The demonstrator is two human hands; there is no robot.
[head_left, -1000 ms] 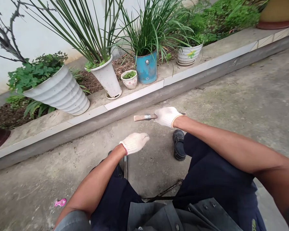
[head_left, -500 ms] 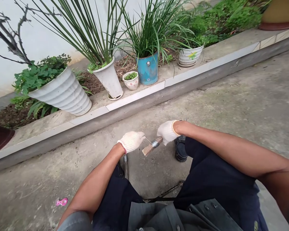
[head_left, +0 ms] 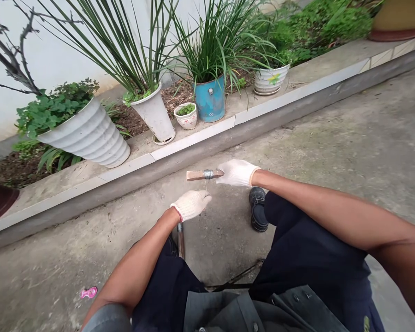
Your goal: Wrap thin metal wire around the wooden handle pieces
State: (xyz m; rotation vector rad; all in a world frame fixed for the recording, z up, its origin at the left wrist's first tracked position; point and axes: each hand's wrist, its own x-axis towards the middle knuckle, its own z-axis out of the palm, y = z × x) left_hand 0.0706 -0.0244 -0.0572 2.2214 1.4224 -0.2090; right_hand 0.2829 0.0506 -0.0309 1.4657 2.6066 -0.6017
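1. Above the concrete ground (head_left: pixel 297 138), out beyond our knees, we are holding a flat wooden strip (head_left: pixel 196 175) level in the air, with a band of silver wire (head_left: pixel 208 174) wound around it near the end closest to our right hand (head_left: pixel 237 173).
2. Our right hand is wearing a white knit glove with a yellow cuff, and its fingers (head_left: pixel 228 171) are clenched, grasping the end of the strip.
3. Our left hand (head_left: pixel 191 205), gloved with a red cuff, is hanging just below the strip. Its fingers (head_left: pixel 202 197) are curled closed, and a thin wire (head_left: pixel 205 185) is running down from the band to them. The glove is hiding the contact, so we cannot tell whether they are pinching the wire.
4. We are judging the step in hand to be working this wire at the band. The next move, in our judgement, calls for a steady strip and a taut wire.
5. Below the left hand, a slender metal-shafted tool (head_left: pixel 180 240) is standing near our left knee. Beyond the strip, a concrete curb (head_left: pixel 193 147) with white tile edging is running past potted plants, including a blue metal pail (head_left: pixel 210 99).
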